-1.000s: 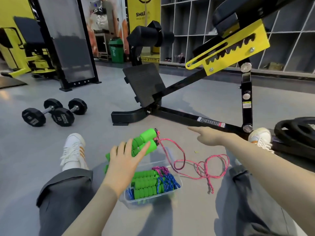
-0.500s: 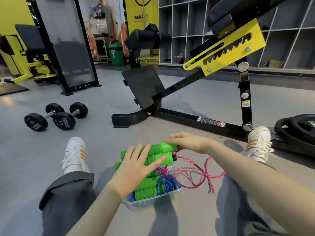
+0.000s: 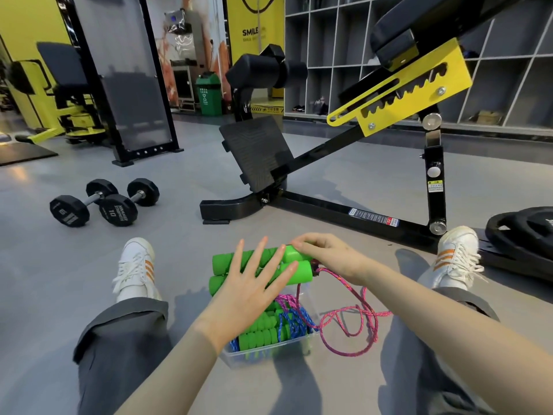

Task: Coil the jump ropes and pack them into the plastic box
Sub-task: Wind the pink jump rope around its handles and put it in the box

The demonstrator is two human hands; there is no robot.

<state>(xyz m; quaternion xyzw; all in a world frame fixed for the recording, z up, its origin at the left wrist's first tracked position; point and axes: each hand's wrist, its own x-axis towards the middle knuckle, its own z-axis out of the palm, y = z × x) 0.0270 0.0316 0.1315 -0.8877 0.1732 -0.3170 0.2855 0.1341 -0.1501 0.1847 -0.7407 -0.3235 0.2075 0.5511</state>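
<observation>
Two green foam jump-rope handles (image 3: 227, 262) lie side by side just above the far end of the clear plastic box (image 3: 270, 351). My left hand (image 3: 250, 287) lies flat across them with straight, spread fingers. My right hand (image 3: 327, 256) pinches the right end of the upper handle with curled fingers. A pink rope (image 3: 353, 322) runs from the handle ends and lies in loose loops on the floor to the right of the box. Inside the box sit more green handles (image 3: 260, 336) with coiled blue rope (image 3: 294, 323) and some pink rope.
I sit on the grey floor with a leg on each side of the box, white shoes (image 3: 134, 271) ahead. A black and yellow bench frame (image 3: 344, 209) stands close in front. Two dumbbells (image 3: 104, 205) lie at the left, weight plates (image 3: 520, 232) at the right.
My right hand came back from pointing forward and took hold of the handle end. My left hand's fingers straightened and spread over the handles. The pink rope slack drew in towards the box.
</observation>
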